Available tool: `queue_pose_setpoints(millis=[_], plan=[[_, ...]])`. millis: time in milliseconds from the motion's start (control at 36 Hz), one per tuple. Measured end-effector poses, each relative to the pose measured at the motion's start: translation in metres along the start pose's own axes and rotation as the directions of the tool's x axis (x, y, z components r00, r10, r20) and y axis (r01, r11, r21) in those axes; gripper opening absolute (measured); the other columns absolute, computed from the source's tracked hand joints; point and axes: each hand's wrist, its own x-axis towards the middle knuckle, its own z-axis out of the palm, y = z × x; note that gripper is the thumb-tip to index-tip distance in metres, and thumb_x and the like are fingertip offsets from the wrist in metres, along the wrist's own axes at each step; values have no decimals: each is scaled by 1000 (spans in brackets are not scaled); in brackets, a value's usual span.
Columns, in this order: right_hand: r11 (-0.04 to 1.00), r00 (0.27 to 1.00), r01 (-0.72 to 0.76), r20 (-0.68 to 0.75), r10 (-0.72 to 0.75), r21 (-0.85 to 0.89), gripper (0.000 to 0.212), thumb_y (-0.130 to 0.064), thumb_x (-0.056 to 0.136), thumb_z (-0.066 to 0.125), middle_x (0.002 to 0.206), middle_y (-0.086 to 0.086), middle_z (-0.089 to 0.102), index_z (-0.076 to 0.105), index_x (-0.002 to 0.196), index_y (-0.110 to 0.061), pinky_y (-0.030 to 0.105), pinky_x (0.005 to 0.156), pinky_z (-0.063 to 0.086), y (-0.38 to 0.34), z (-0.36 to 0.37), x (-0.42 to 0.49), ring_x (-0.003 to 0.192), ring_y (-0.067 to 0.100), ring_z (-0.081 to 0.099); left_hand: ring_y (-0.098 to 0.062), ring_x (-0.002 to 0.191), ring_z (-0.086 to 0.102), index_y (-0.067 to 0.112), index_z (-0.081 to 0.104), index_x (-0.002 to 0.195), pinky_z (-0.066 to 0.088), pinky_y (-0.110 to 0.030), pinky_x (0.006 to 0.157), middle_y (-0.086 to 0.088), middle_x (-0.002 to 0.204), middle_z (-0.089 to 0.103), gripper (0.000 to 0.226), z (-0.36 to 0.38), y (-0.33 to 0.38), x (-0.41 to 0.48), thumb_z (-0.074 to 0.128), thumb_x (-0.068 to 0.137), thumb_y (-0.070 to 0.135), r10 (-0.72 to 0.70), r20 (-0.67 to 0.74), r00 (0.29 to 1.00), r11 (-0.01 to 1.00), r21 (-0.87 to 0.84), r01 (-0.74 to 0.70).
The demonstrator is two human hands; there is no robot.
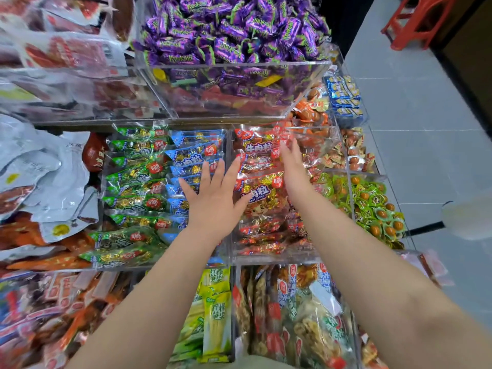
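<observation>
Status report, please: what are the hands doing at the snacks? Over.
Left hand open over blue packets. Right hand open over red beef-cube packets. Nothing held; nothing in the way.

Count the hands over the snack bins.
2. The left hand spreads open over the blue packs. The right hand reaches over the red packs beside them. No other hand shows.

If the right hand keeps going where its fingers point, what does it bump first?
Most likely the red snack packets at the far end of their clear bin, just ahead of the right hand. Depth is unclear, so it may be touching them.
</observation>
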Motion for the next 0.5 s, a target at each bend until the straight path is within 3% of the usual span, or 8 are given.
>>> queue_pose_setpoints(millis=[83,222,306,417,500], plan=[[995,998,50,34,-47,-88,65,-70,86,35,156,-8,20,16,145,-48,49,108,22,2,4,5,142,24,21,-24,149,-5,39,-6,151,-8,-69,107,6,162,6,74,3,-1,2,27,92,68,-11,2,1000,1000,-20,11],[961,988,50,154,-8,-270,66,-70,87,30,155,-11,20,7,145,-49,46,111,20,7,-10,19,143,23,19,-23,149,-3,45,-6,149,-8,-70,107,8,162,6,73,8,0,5,29,90,70,-26,-13,1000,1000,-13,26],[972,979,50,205,-2,-230,66,-69,88,32,156,-9,19,7,145,-48,45,111,19,4,-16,20,142,21,18,-23,149,-3,44,-16,147,-6,-70,107,8,162,3,79,8,1,6,28,88,73,-49,-16,999,999,12,49],[992,1000,31,10,-30,-120,58,-55,94,35,152,-6,31,32,145,-28,35,105,24,8,-18,7,138,17,29,-21,150,-1,36,-19,148,-4,-68,109,5,162,4,91,4,1,3,34,85,75,-53,-15,998,999,1,53],[998,996,17,-85,-22,-62,44,-42,96,42,138,-5,48,47,136,-23,27,95,31,14,-26,-12,126,15,43,-20,149,-6,33,-13,151,-7,-62,112,2,163,3,92,-3,-1,-3,42,86,68,-41,8,999,995,-88,42]])
